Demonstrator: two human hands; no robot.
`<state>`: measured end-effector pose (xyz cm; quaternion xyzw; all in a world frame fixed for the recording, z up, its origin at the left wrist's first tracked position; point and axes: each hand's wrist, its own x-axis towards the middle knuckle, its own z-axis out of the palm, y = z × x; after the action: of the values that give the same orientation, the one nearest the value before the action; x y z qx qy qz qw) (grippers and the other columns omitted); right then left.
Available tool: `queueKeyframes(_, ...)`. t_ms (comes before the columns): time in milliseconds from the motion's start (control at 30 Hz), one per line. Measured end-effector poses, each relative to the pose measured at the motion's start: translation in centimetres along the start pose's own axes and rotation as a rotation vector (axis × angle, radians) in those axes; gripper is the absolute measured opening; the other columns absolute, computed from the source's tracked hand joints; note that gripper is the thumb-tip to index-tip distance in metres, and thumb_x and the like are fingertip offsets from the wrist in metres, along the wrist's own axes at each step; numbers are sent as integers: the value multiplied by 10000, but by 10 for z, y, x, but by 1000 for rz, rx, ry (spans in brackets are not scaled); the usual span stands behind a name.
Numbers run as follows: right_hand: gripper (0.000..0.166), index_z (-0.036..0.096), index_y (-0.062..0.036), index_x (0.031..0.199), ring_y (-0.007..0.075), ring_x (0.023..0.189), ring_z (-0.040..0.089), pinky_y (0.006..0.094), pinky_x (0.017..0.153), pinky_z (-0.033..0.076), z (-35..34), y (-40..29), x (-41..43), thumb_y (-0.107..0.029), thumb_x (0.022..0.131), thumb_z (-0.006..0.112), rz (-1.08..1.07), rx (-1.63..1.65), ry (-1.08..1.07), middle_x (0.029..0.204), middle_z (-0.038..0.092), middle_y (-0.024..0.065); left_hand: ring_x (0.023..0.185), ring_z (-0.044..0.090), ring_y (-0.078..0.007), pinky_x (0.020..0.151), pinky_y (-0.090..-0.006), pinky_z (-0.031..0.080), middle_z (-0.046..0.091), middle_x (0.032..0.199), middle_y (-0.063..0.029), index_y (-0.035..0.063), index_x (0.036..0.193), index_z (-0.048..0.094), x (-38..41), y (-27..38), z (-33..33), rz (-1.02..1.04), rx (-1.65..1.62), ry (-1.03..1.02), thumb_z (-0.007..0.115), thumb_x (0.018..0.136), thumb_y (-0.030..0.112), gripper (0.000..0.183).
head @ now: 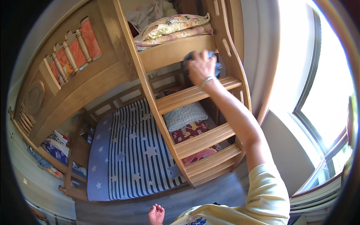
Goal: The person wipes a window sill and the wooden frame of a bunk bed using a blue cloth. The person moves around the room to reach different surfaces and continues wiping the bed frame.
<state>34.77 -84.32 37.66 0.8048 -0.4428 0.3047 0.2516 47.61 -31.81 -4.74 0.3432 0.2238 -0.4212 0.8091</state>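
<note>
My right hand [201,67] reaches far forward to the ladder of a wooden bunk bed, its fingers closed on a crumpled dark blue cloth [218,67]. The cloth is just above an upper ladder step [197,94] and below the board of the top bunk; part of it is hidden by the hand, which is blurred. My left hand [156,214] hangs low at the bottom of the view, palm up with fingers a little curled, holding nothing. Folded floral bedding [174,26] lies on the top bunk above the right hand.
The lower bunk bears a striped star-patterned sheet [135,152] and a checked pillow [185,115] behind the ladder. Lower ladder steps [205,140] stand in front of it. A window [326,84] and a curtain [260,56] are at the right. Clothes [56,149] lie beyond the bed's left end.
</note>
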Motion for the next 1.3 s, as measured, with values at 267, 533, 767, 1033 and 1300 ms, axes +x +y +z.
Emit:
queueKeyframes(267, 354, 724, -157, 1234, 344, 1373, 304, 633, 821, 434, 86, 136, 44, -290, 944, 571, -43, -919, -58, 1506, 373, 76, 919, 637, -209, 874, -398, 511, 694, 967, -66, 58, 933, 674, 20, -2, 0, -31, 41, -141, 610, 980, 98, 89)
queueKeyframes(533, 437, 655, -90, 1209, 337, 1232, 504, 524, 926, 490, 27, 121, 18, -213, 791, 686, 52, -333, -77, 1259, 606, 97, 952, 647, -213, 886, -389, 526, 695, 1020, -68, 37, 1003, 673, 6, -21, -40, 13, -30, -96, 611, 986, 118, 103)
queueKeyframes(767, 306, 791, -155, 976, 313, 1161, 536, 455, 908, 539, 35, 148, -149, -108, 680, 732, 40, 4, -124, 1291, 599, 40, 908, 646, -207, 849, -396, 537, 703, 974, -61, 53, 945, 679, -4, -18, -52, -78, -14, 50, 610, 987, 100, 94)
queueKeyframes(1033, 238, 787, -141, 913, 346, 1150, 465, 481, 845, 478, 100, 44, -310, -84, 692, 718, 248, 312, -156, 1296, 555, 57, 932, 665, -216, 849, -409, 539, 726, 994, -62, 71, 933, 699, 35, -27, 29, -125, 245, -52, 650, 956, 88, 57)
queueKeyframes(1300, 246, 725, -75, 793, 305, 1007, 584, 393, 881, 475, 66, 97, -355, 83, 609, 685, 439, 981, 232, 1058, 685, 108, 950, 666, -202, 871, -403, 536, 725, 1003, -47, 74, 980, 704, 48, -50, 73, -204, 411, -181, 659, 954, 110, 63)
